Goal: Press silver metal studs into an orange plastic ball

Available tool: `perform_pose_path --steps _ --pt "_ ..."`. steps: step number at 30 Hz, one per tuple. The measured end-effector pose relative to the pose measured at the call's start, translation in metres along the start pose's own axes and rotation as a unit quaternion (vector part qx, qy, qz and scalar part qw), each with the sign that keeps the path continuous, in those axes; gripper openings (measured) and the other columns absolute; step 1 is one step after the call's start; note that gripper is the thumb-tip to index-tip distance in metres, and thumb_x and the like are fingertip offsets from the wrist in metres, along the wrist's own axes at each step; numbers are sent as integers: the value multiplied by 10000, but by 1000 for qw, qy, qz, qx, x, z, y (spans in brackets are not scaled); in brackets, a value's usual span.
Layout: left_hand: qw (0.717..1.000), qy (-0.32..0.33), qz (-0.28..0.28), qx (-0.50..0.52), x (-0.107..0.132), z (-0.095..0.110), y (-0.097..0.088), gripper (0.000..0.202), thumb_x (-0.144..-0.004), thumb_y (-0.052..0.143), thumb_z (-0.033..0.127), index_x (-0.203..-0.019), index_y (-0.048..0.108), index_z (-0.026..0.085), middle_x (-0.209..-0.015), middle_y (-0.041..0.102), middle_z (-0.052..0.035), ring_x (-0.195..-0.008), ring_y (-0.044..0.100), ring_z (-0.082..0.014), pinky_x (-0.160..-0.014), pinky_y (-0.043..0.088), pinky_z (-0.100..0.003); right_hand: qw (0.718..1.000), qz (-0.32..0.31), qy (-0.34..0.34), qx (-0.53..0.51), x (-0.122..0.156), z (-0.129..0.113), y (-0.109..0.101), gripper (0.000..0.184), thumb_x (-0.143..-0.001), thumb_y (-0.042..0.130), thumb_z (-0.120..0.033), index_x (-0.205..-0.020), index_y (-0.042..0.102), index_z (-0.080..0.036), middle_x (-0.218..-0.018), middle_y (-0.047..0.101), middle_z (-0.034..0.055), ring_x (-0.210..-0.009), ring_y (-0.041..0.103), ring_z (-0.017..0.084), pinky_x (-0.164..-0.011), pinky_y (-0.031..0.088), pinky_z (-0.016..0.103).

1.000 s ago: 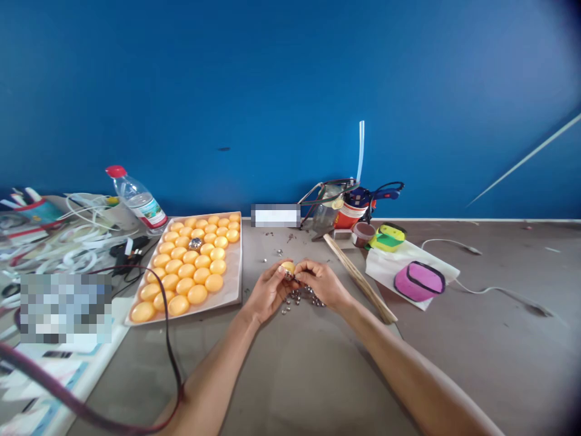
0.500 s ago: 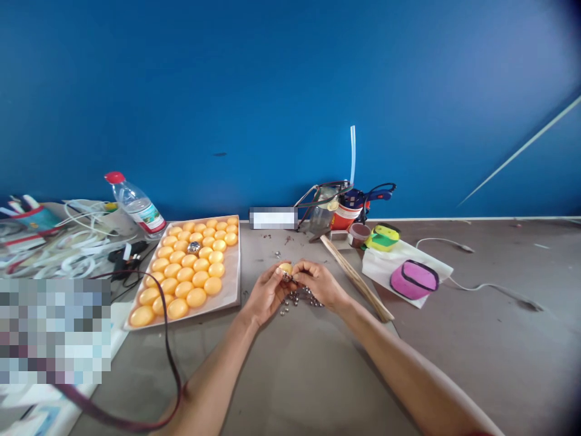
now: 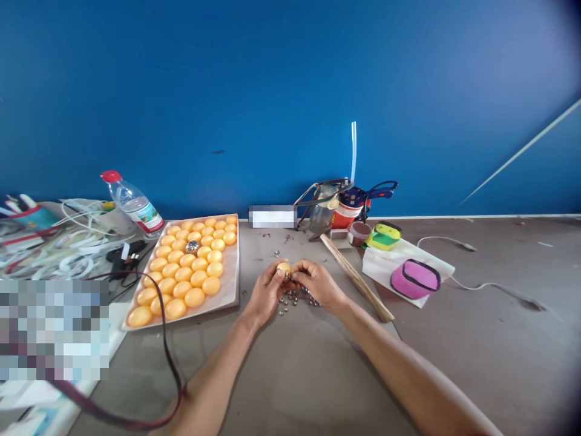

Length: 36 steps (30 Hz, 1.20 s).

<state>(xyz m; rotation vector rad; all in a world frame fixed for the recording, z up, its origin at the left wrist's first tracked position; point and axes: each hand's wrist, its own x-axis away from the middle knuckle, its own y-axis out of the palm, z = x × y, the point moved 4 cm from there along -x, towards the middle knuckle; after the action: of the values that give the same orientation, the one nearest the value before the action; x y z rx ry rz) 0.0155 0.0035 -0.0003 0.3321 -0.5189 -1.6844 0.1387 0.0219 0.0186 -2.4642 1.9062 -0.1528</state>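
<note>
Between the fingers of my left hand (image 3: 267,292) is a yellow ball (image 3: 284,267), egg-like in look, with small shiny metal pieces on its near side. My right hand (image 3: 318,283) is closed in a pinch against the ball's right side; what its fingertips hold is too small to make out. Just below both hands, a scatter of small shiny silver beads (image 3: 284,303) lies on the table. To the left, rows of similar yellow balls (image 3: 183,274) fill much of a shallow white tray (image 3: 230,275). One silver-covered ball (image 3: 192,247) sits among them.
A bundle of thin sticks (image 3: 356,278) lies right of my hands. Beyond it are a pink pouch (image 3: 415,279) and a yellow-green one (image 3: 385,236) on white paper. A bottle (image 3: 136,206) leans behind the tray. A dark cable (image 3: 169,351) loops across the left foreground.
Both hands stay at almost the same spot, with the fingers shifting slightly on the ball. The whole view has moved a little; the tray and other things lie as before.
</note>
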Motion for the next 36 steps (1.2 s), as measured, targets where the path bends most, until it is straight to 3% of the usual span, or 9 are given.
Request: perform_pose_path --steps 7,13,15,17,20,24,26,30,36 --pt "1000 5 10 -8 1 -2 1 344 -757 637 344 -1047 588 168 -877 637 -39 -765 620 -174 -724 492 -311 999 36 20 -29 -2 7 2 111 -664 576 -242 -725 503 -185 -576 503 -65 -527 450 93 -530 357 228" --pt "996 -38 -4 75 4 5 5 397 -743 661 314 -1095 570 154 -850 646 -46 -668 625 -145 -684 489 -292 995 -43 6 -91 -8 6 -11 178 -725 579 -351 -759 505 -191 -526 495 -62 -498 458 97 -529 359 228" --pt "995 -43 -5 93 4 8 3 431 -751 655 300 -1149 542 182 -867 643 -41 -659 628 -142 -689 494 -305 999 -37 -20 -29 -11 4 -22 163 -750 555 -346 -789 544 -188 -548 506 -51 -512 464 101 -540 362 232" --pt "994 -36 -3 107 3 10 1 420 -767 639 298 -1159 535 191 -899 641 -44 -683 634 -145 -732 496 -327 992 -24 -59 105 -13 1 -33 118 -750 539 -283 -755 589 -176 -639 565 -14 -579 499 114 -592 387 245" --pt "993 -21 -13 119 1 13 0 372 -787 616 303 -1128 549 172 -926 638 -56 -721 633 -145 -796 481 -340 950 -72 -109 284 -14 1 -36 116 -735 534 -181 -773 643 -167 -822 620 43 -766 562 147 -737 408 257" --pt "993 -21 -29 113 1 13 0 370 -762 648 240 -1113 551 174 -945 633 -55 -744 626 -136 -822 465 -331 888 -124 -124 425 -9 5 -33 185 -759 527 -182 -887 660 -174 -848 613 60 -843 563 171 -773 390 257" --pt "994 -22 -29 106 0 13 -2 381 -748 661 218 -1111 552 183 -954 632 -51 -732 622 -128 -816 464 -329 875 -131 -125 448 -7 2 -33 204 -769 534 -214 -932 653 -180 -865 609 63 -845 562 176 -764 385 256" --pt "995 -24 -26 94 -1 13 -5 362 -754 658 234 -1098 552 192 -957 635 -55 -691 610 -113 -768 477 -317 885 -144 -106 429 -4 -6 -37 228 -751 562 -235 -957 646 -183 -913 612 66 -786 564 168 -722 388 254" --pt "996 -11 -20 83 -4 13 -7 295 -767 641 223 -1042 548 171 -932 632 -53 -664 598 -98 -734 485 -289 879 -144 -88 446 -6 2 -34 190 -699 547 -125 -849 650 -182 -837 618 53 -734 549 158 -678 377 244"
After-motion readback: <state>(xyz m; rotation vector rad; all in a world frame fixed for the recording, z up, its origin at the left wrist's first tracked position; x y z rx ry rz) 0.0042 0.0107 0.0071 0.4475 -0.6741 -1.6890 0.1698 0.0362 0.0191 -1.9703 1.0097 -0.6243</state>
